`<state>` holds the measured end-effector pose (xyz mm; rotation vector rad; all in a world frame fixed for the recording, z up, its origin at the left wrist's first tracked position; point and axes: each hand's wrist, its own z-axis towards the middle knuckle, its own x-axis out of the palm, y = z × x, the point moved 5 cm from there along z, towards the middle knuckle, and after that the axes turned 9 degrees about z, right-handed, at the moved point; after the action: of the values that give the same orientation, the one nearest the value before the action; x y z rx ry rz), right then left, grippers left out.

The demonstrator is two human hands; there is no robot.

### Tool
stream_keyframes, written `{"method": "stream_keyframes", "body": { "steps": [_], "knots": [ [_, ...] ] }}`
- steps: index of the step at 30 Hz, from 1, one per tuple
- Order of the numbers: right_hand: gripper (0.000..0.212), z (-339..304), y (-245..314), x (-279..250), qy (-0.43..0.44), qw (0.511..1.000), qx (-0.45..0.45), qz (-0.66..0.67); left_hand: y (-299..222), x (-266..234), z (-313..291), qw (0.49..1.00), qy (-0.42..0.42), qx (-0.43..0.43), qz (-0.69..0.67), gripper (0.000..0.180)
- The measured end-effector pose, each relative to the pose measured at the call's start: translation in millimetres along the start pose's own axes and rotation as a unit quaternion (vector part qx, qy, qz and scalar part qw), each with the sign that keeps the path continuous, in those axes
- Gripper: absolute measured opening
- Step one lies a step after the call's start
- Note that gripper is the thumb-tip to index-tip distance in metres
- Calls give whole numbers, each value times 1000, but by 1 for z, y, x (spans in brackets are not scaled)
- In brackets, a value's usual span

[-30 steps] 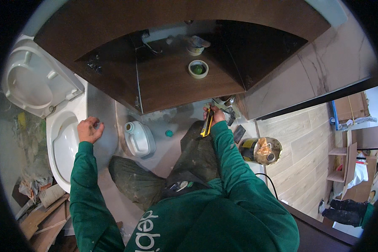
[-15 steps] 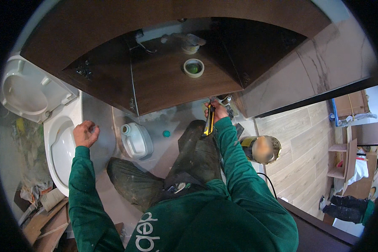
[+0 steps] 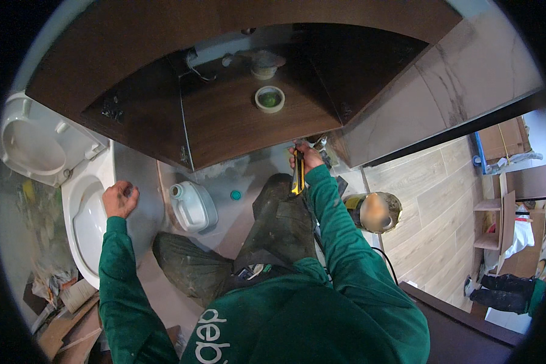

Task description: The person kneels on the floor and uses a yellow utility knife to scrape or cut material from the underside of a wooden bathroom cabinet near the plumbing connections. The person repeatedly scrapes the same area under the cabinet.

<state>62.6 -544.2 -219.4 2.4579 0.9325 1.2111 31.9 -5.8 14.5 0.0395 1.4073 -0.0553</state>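
My right hand (image 3: pixel 309 158) is closed round a yellow and black utility knife (image 3: pixel 298 176), just below the front edge of the open dark-wood cabinet (image 3: pixel 255 132). The knife's yellow end points back toward my knee. Beside the white toilet bowl (image 3: pixel 82 212), my left hand (image 3: pixel 120 199) is curled into a loose fist. Whatever its fingers may hold is hidden. A roll of tape (image 3: pixel 269 99) lies on the cabinet floor with something green showing in its ring. Between my hands, a white plastic jug (image 3: pixel 193 207) stands uncapped near a green cap (image 3: pixel 235 195).
An open can (image 3: pixel 379 212) stands right of my right forearm, its opening blurred. Wood scraps (image 3: pixel 73 327) are piled at the lower left. A tub (image 3: pixel 263 71) sits deeper in the cabinet. Another person's legs (image 3: pixel 500 292) show at the far right, near cardboard.
The view has shifted slightly. My left fingers have curled in further, and the knife in my right hand has turned a little more upright.
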Motion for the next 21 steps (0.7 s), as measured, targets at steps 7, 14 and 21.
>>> {"method": "stream_keyframes", "body": {
  "steps": [7,14,21],
  "knots": [
    [26,-10,2,4,1,1000,-2,-11,0,1,0,1000,-21,8,20,19],
    [22,-3,-1,7,-11,1000,9,-5,1,0,0,1000,-12,4,3,20],
    [12,3,1,8,-27,999,19,6,3,1,0,1000,-21,3,-5,21]
  ]
}}
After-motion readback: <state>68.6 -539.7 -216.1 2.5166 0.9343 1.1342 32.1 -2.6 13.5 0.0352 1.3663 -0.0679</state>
